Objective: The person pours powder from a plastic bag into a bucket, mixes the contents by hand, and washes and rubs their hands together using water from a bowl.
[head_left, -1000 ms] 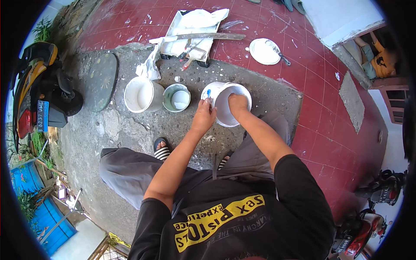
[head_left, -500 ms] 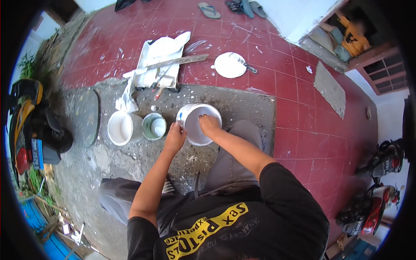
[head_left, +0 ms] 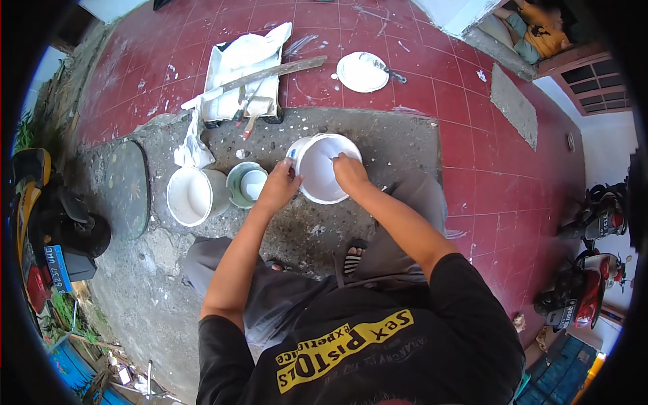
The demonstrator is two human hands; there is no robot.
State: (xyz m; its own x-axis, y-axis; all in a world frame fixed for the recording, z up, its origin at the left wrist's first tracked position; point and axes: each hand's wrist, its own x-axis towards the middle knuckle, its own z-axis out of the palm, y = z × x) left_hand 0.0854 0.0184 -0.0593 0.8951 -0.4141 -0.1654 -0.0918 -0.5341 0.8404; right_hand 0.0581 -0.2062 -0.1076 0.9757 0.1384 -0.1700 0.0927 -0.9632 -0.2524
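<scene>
My left fingers [head_left: 286,171] hold the white bucket [head_left: 314,177]; my right fingers [head_left: 343,165] curl inside, I can't tell their grip. Gray concrete [head_left: 297,236] meets red tiles [head_left: 472,175].

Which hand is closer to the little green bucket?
Left. The left hand is just beside the green bucket, at the side of the rightmost white bucket; the right hand is farther off, at that white bucket's opening.
</scene>
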